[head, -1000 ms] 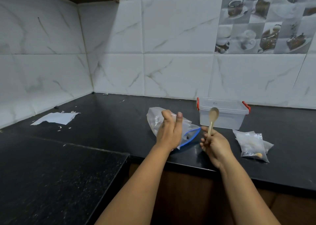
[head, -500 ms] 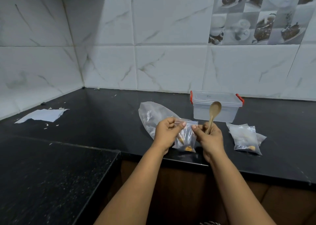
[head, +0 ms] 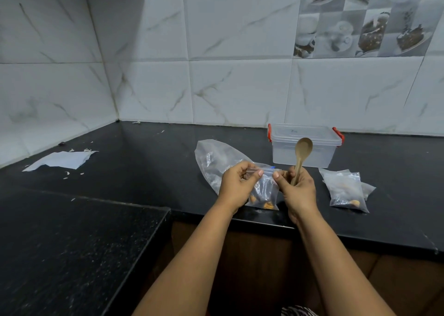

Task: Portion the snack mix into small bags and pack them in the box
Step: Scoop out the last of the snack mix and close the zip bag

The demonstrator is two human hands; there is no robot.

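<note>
Progress: While I watch from the head view, one small clear zip bag [head: 263, 190] with a few orange snack pieces at its bottom is held up at its top edge, so I judge the portioning is partly done.
Left hand: my left hand [head: 236, 187] pinches the top left corner of that small bag between thumb and fingers.
Right hand: my right hand [head: 298, 188] pinches the top right corner while also gripping the pale wooden spoon [head: 301, 157], bowl upward.
Step in hand: probably pressing the zip closed, though the seal is too small to confirm.
Done: a small pile of filled clear bags [head: 346, 190] lies on the black stone worktop [head: 144, 162], right of my hands.
Left: the clear plastic box with red clips [head: 304, 145] stands lidded behind the spoon; none of the bags is packed in it yet.
Supply: the large clear bag with blue zip [head: 213, 162] lies behind my left hand.
Writing: no brand or label is readable anywhere.
</note>
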